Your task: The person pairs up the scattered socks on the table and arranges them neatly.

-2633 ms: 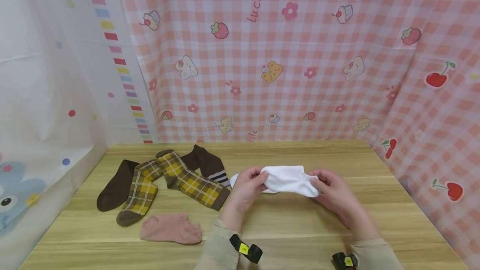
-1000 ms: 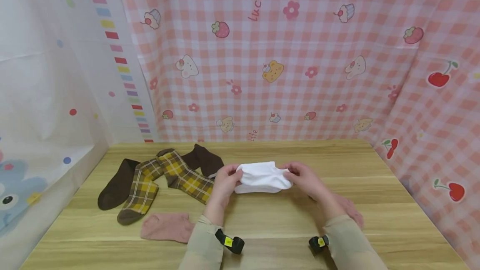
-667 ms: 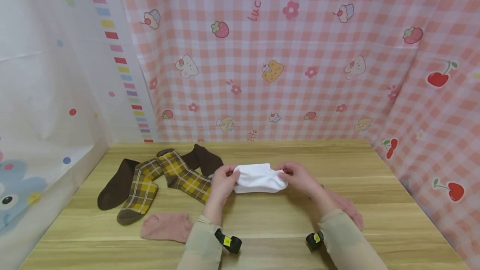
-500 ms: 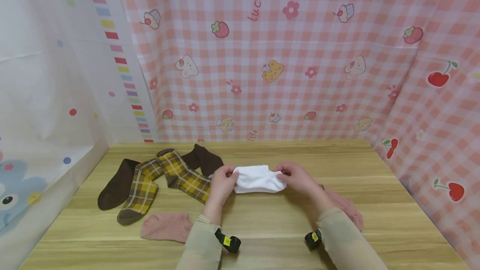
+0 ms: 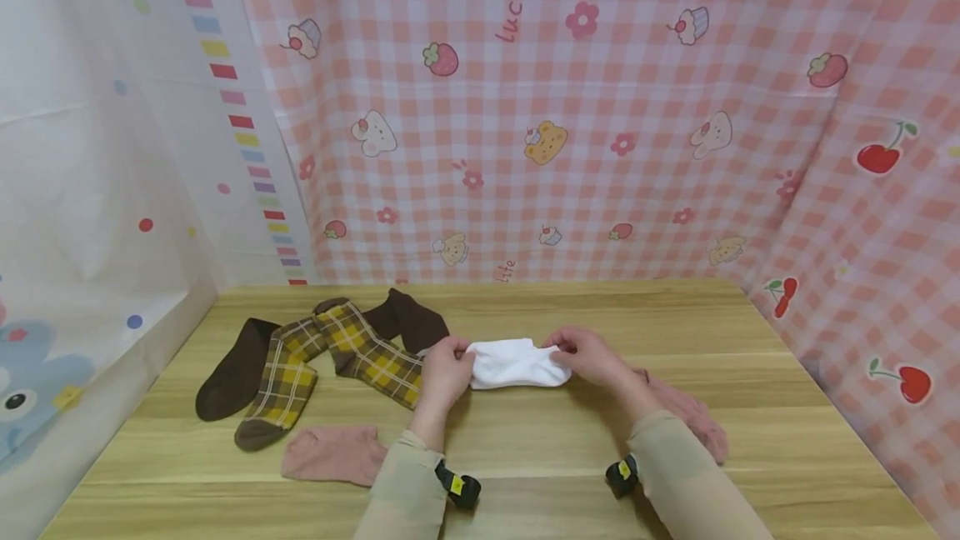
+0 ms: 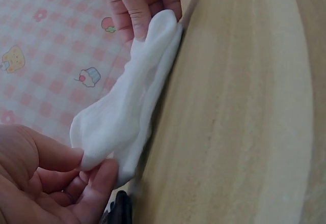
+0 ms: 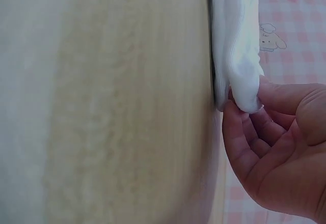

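Note:
A white ankle sock [image 5: 517,361] is stretched between my two hands low over the table. My left hand [image 5: 446,372] pinches its left end with thumb and fingers. At the other end my right hand [image 5: 591,354] pinches the sock near its notched opening. Directly beneath lies a second white sock [image 6: 162,84], its edge showing along the tabletop in the left wrist view. In the right wrist view both layers hang close together, the upper sock [image 7: 245,76] between thumb and fingers. Whether the fingers also take in the lower sock, I cannot tell.
Left of my hands lie yellow plaid socks [image 5: 382,352], a dark brown sock [image 5: 232,373] and another brown sock [image 5: 416,323] behind them. A pink sock [image 5: 333,452] lies at the front left. Another pink sock [image 5: 693,419] is partly behind my right forearm. Curtains border the wooden table [image 5: 555,507].
Both hands have carried the white sock leftward and then lowered it over the other white sock. The pink sock at right has come into view from behind my right arm.

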`<state>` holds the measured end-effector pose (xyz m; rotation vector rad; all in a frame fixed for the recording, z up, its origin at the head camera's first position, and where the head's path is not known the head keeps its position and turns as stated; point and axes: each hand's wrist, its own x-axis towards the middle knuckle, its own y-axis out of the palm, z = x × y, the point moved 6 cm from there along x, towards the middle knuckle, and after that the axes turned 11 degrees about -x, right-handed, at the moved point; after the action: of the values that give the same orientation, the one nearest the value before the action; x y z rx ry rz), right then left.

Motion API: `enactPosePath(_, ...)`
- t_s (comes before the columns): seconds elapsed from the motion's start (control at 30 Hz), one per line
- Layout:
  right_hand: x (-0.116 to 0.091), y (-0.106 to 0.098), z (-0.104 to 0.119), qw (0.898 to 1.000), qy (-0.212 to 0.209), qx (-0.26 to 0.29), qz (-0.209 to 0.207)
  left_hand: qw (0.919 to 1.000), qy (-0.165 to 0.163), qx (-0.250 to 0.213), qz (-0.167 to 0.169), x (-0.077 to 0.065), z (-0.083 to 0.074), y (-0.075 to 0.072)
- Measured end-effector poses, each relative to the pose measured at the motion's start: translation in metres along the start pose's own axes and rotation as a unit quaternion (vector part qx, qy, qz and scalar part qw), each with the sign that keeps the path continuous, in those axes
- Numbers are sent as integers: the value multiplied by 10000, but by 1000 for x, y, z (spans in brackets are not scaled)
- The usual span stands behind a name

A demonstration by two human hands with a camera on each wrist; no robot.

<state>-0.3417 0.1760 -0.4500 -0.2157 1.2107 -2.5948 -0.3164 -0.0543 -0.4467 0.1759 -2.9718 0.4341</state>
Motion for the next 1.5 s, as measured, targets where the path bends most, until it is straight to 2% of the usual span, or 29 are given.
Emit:
enactPosePath(0.27, 1, 2, -1, 9999, 63, -40, 102, 9985, 168, 512, -18, -2, -1, 0)
enactPosePath(0.4, -2, -1, 0, 9999, -42, -105, 71, 9947, 309, 979, -21, -3, -5, -1)
enactPosePath(0.6, -12, -12, 9, 9979, -107, -578, -253, 9847, 563, 1644, -152, -9, -22, -3)
enactPosePath(0.73, -19, -18, 22, 9945, -289, -922, -395, 9777, 911, 1893, -1, -14, -36, 2)
enactPosePath(0.9, -30, -13, 42, 9834, -693, -1664, -217, 9588, 1527, 2385, 225, -21, -48, 12)
enactPosePath(1.07, -39, -5, 55, 9711, -1008, -2158, -172, 9358, 1836, 2961, 538, -28, -51, 24)
enactPosePath(1.2, -45, 3, 61, 9633, -1303, -2341, -161, 9197, 1929, 3315, 837, -34, -50, 32)
enactPosePath(1.27, -47, 7, 62, 9599, -1390, -2431, -151, 9081, 1964, 3558, 1006, -38, -48, 36)
enactPosePath(1.43, -50, 15, 63, 9609, -1341, -2422, -51, 8809, 1864, 4094, 1471, -46, -43, 44)
enactPosePath(1.5, -50, 17, 63, 9607, -1318, -2442, 24, 8727, 1810, 4239, 1612, -48, -42, 46)
